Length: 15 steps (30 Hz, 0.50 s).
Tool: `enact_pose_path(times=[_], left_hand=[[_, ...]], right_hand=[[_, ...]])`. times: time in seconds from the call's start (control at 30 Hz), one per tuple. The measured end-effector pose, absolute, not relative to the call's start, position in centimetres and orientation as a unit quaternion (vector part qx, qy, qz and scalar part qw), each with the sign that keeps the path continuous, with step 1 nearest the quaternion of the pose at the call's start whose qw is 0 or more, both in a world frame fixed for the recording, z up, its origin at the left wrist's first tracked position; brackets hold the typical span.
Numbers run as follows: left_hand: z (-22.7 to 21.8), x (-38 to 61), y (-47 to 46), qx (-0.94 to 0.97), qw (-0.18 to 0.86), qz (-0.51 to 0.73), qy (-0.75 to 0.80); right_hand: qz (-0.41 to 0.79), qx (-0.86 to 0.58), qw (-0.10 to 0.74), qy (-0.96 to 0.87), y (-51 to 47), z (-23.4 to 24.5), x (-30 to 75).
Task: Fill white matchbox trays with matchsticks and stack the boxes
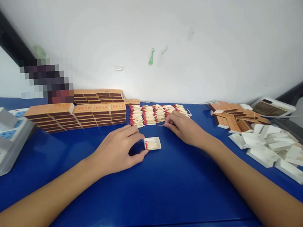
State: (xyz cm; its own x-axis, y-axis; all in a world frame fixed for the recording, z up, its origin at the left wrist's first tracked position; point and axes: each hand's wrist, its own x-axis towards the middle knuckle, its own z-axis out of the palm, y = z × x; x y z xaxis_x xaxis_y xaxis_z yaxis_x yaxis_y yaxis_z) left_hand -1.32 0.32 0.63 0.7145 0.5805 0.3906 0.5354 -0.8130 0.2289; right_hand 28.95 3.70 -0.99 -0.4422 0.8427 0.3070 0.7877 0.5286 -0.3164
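Observation:
A small white matchbox tray (157, 148) lies on the blue table, with several red-headed matches (153, 145) inside. My left hand (120, 148) grips the tray's left end between thumb and fingers. Farther back, loose matches (148, 114) lie in several side-by-side piles. My right hand (181, 125) is at the front right of these piles, its fingertips pinched together on a match (160, 125) whose thin stick points left. Part of the rightmost piles is hidden behind this hand.
Stacked orange-brown matchboxes (92, 113) stand at the back left, beside a white power strip (12, 146). To the right lie orange matchbox sleeves (227, 114), a heap of white trays (268, 144) and a phone (271, 106). A white wall (162, 41) rises behind.

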Motion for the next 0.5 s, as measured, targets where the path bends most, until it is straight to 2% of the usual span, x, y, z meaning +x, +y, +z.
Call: enact_pose_path(times=[0.3, 0.5], left_hand=[[0.7, -1.3, 0.4, 0.920, 0.025, 0.231, 0.315], [0.8, -1.2, 0.3, 0.920, 0.022, 0.233, 0.315]], right_hand=[[0.146, -0.446, 0.243, -0.849, -0.3, 1.2, 26.0], [0.147, -0.430, 0.225, -0.862, -1.0, 1.0, 24.6]])
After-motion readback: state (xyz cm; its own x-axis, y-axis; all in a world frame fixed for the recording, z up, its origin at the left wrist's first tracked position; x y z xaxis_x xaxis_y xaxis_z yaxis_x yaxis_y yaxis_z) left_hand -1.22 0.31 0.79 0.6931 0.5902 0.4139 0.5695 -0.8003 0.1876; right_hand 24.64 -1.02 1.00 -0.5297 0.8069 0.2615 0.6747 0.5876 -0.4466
